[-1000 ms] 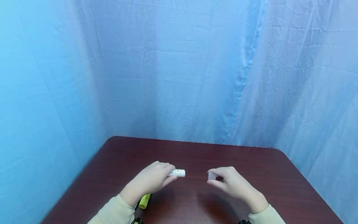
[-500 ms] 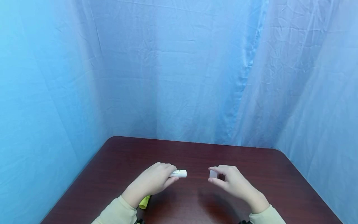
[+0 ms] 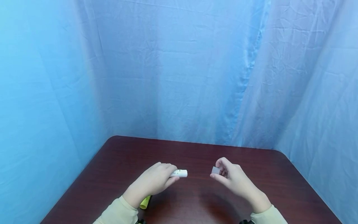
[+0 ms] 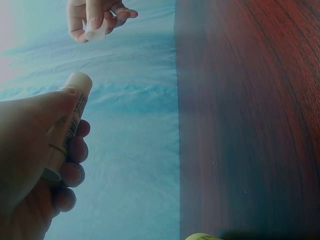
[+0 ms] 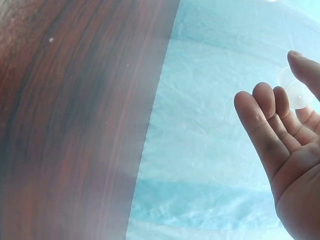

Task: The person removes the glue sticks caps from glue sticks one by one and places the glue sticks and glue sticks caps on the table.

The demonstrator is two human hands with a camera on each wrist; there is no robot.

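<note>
In the head view my left hand (image 3: 153,182) grips a white glue stick (image 3: 180,173), its pale end pointing right. The left wrist view shows the printed label and barcode along the glue stick (image 4: 71,120), with the thumb on top and fingers curled round it. Across from it, my right hand (image 3: 237,180) holds a small translucent cap (image 3: 215,170) between thumb and fingers. From the right wrist the cap (image 5: 299,96) looks round and see-through, partly hidden behind the thumb. Stick and cap are apart, both held above the table.
A yellow cylinder (image 3: 144,203) lies on the dark red-brown table (image 3: 179,152) by the left wrist, partly covered by that arm. Pale blue curtains (image 3: 181,77) hang behind the table and along both sides.
The right hand has shifted slightly right and tilted the cap, its index finger lifting and spreading. The left hand with the glue stick has moved only a little to the right.
</note>
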